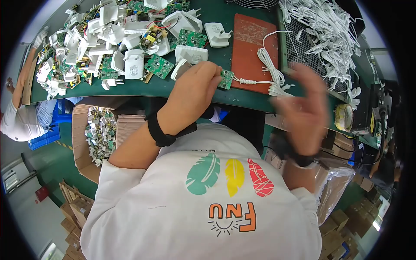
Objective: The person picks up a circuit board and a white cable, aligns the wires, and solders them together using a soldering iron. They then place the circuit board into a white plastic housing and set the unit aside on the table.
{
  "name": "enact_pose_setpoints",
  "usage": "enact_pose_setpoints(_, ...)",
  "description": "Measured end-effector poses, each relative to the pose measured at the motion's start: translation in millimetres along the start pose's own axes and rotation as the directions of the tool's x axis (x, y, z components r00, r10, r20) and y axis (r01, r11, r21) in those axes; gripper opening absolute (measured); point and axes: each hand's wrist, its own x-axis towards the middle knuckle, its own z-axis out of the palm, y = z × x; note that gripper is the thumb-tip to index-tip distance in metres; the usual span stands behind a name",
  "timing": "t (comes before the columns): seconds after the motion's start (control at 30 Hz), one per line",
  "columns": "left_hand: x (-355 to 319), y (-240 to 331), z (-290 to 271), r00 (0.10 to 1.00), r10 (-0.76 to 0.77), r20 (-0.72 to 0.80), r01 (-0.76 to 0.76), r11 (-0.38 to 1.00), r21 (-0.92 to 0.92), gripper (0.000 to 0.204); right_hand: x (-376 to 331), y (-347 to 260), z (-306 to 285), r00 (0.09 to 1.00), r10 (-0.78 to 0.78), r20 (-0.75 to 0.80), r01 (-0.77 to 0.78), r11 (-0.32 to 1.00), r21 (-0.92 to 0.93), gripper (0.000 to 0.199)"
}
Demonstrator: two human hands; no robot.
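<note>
Near the table's front edge, my left hand (193, 93) is closed on a small green circuit board (226, 79), which sticks out past the fingertips. A white cable (269, 65) runs from the board's right side, with a tight coil near the board and a looped bundle farther right. Partly hidden behind my left hand is a white plastic charger housing (182, 68); whether it touches the hand I cannot tell. Beside the cable bundle, my right hand (305, 104) is smeared by motion, so its grip does not show. The bundle lies partly over a reddish-brown pad (252, 54).
White charger housings and green boards (158, 66) are heaped across the left of the table. At the right, white cables (329, 39) pile on a mesh tray (299, 50), with a yellow tape roll (343, 117) nearby. An open carton (82, 143) of small parts stands below left. Another person's arm (24, 73) shows far left.
</note>
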Motion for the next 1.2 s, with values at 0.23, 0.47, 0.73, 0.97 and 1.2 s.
enact_pose_setpoints(0.23, 4, 8, -6, 0.997, -0.067, -0.042, 0.066, 0.997, -0.043, 0.013, -6, 155, -284, 0.745, 0.627, -0.227, -0.113, 0.454, 0.884, 0.052)
enact_pose_setpoints(0.47, 12, 37, -17, 0.959, -0.274, -0.066, 0.252, 0.938, -0.24, 0.01, -15, 269, -412, 0.894, 0.447, -0.012, -0.187, 0.397, 0.899, 0.059)
enact_pose_setpoints(0.73, 14, 20, 7, 0.98, -0.17, -0.107, 0.147, 0.971, -0.188, 0.011, -13, 233, -403, 0.78, 0.603, -0.169, -0.167, 0.46, 0.872, 0.063)
enact_pose_setpoints(0.97, 5, 4, 15, 0.989, -0.111, -0.094, 0.093, 0.98, -0.174, 0.013, -26, 222, -421, 0.592, 0.733, -0.335, -0.236, 0.555, 0.798, 0.052)
enact_pose_setpoints(1.2, 5, 5, 12, 0.955, -0.277, -0.103, 0.242, 0.933, -0.268, 0.01, -32, 118, -292, 0.609, 0.19, -0.77, -0.077, 0.98, 0.182, 0.019)
